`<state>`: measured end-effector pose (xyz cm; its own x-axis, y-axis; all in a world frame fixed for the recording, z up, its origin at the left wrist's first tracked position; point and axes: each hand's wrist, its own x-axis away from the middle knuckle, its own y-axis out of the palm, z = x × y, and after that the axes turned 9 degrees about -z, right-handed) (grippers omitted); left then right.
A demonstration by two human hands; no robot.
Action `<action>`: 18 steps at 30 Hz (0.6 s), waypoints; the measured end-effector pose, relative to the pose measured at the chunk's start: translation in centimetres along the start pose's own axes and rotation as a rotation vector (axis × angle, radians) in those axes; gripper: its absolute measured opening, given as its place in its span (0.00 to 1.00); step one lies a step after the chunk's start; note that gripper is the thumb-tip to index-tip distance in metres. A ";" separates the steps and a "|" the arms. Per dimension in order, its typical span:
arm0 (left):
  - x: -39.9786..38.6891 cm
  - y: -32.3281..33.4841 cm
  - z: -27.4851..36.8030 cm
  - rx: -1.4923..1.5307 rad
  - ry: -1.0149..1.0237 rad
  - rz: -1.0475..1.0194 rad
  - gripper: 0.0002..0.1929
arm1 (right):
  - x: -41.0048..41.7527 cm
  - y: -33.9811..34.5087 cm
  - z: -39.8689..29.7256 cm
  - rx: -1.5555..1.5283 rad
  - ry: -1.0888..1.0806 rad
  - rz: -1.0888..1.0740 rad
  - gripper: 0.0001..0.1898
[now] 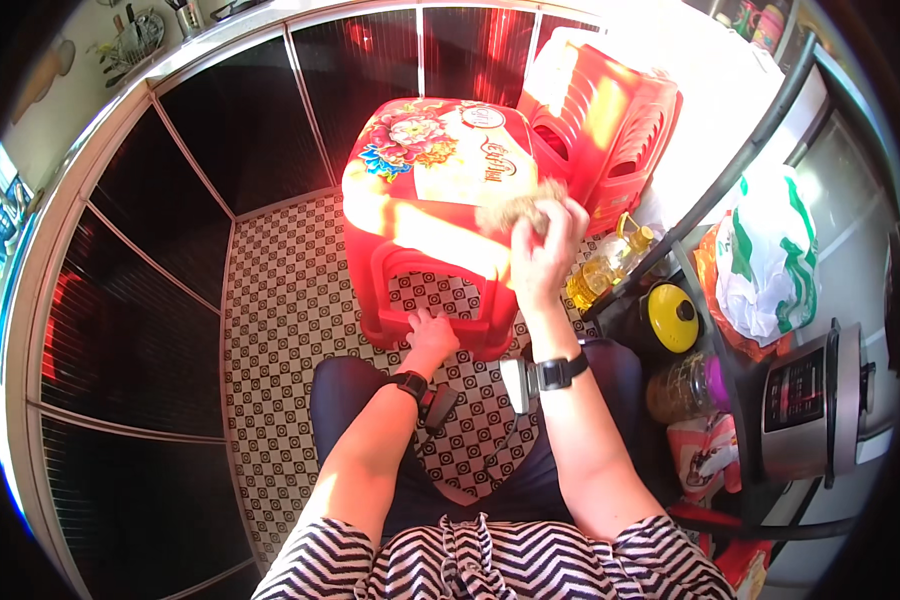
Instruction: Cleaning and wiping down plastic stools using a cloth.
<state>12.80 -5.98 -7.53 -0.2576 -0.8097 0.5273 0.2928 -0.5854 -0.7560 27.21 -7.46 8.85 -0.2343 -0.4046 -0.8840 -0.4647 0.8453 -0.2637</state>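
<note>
A red plastic stool [435,217] with a floral, lettered seat stands on the floor before me, sunlight across its near edge. In my right hand [551,251] is a brown cloth or scrubbing pad [521,210], held at the seat's near right corner. My left hand [429,337] rests on the lower crossbar of the stool's near side, fingers curled over it. Each wrist carries a watch-like device on a black band, with a small box strapped or wired beside it.
Behind the stool, at its right, stands a stack of red plastic stools [615,127]. On the right are an oil bottle [611,262], a yellow lid [672,318], a shelf rack [720,180] with a plastic bag [769,255] and an electric cooker [810,405]. Dark cabinet doors [240,120] curve around the left.
</note>
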 end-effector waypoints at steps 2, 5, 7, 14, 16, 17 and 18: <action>-0.1 -0.4 -0.5 0.011 0.019 -0.063 0.25 | 0.1 1.2 0.2 -0.021 -0.003 -0.076 0.15; -1.3 -1.4 -1.3 -0.081 0.138 -0.140 0.24 | 5.4 2.8 2.8 0.025 0.078 -0.147 0.15; -0.3 -2.4 -1.2 -0.100 0.252 -0.091 0.25 | 11.7 2.6 4.1 0.039 0.234 -0.187 0.13; 1.6 -8.0 -3.9 0.049 0.211 0.178 0.18 | 17.8 2.3 5.2 0.110 0.463 -0.277 0.08; 1.2 -8.9 -4.9 0.181 0.143 0.368 0.13 | 13.2 3.0 4.1 0.022 0.307 -0.140 0.09; 1.4 -9.8 -5.0 0.247 0.074 0.411 0.12 | 10.0 2.6 2.6 -0.016 0.304 -0.130 0.10; 1.2 -10.1 -5.0 0.323 0.052 0.481 0.10 | 6.9 2.1 1.6 -0.041 0.306 -0.116 0.12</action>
<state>4.90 -0.83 -1.19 -0.0684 -0.9895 0.1277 0.6520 -0.1412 -0.7450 25.95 -7.96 1.58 -0.4206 -0.5889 -0.6902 -0.5360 0.7751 -0.3347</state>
